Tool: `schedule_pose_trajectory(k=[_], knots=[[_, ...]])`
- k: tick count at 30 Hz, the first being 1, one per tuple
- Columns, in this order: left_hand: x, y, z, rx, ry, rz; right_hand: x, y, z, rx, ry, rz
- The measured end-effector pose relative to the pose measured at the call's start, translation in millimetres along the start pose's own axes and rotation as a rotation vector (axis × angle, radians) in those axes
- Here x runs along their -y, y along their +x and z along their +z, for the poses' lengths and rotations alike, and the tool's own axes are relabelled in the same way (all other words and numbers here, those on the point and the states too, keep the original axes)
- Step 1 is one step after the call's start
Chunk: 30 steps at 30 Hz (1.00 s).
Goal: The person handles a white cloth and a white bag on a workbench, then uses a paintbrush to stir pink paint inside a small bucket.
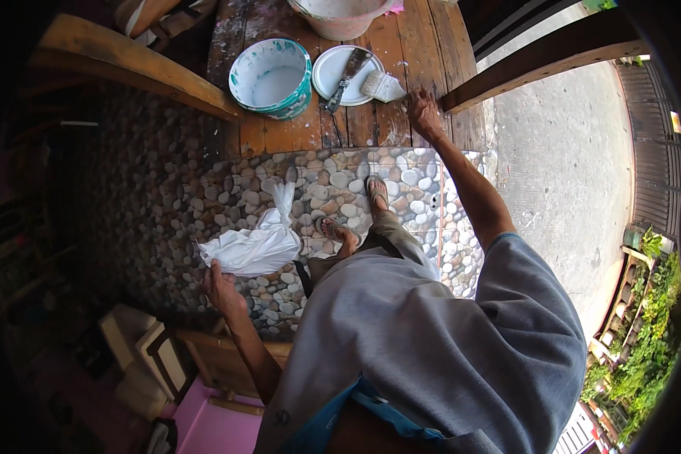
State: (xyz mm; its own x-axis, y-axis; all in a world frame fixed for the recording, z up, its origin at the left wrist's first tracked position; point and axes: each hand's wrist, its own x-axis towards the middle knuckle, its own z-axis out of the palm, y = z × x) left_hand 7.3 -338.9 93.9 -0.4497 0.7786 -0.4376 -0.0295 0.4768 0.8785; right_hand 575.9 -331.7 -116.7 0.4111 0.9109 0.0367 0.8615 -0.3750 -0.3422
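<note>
My left hand grips the near left end of a white plastic bag, which hangs bunched at the left of my legs. My right hand is at the table's right side, its bent fingertips at the handle end of a paintbrush; whether they grip it I cannot tell. The brush lies across the right part of a white lid, beside a dark, paint-smeared scraper. A teal-and-white bucket with pale material inside stands left of the lid.
The worn wooden table has posts or beams at both sides and a pale basin at its back. Below is pebble-patterned flooring. Concrete paving and plants are at right, wooden furniture at lower left.
</note>
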Motion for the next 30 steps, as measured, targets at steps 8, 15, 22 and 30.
schedule_pose_trajectory(k=[8, 15, 22, 30], knots=[[3.4, -53.8, 25.4, -0.055, 0.001, 0.05, -25.9, 26.1, 10.4, -0.075, -0.027, -0.113], [-4.9, -79.1, 56.4, 0.075, -0.079, 0.01, 86.3, 6.3, 8.2, -0.101, 0.134, -0.466], [-3.1, -97.3, 90.0, 0.029, -0.085, 0.022, 118.6, 34.2, 23.3, 0.095, 0.022, -0.394], [-8.5, -110.0, 114.5, 0.044, -0.058, 0.015, 101.9, 32.6, 1.1, 0.181, -0.107, -0.458]])
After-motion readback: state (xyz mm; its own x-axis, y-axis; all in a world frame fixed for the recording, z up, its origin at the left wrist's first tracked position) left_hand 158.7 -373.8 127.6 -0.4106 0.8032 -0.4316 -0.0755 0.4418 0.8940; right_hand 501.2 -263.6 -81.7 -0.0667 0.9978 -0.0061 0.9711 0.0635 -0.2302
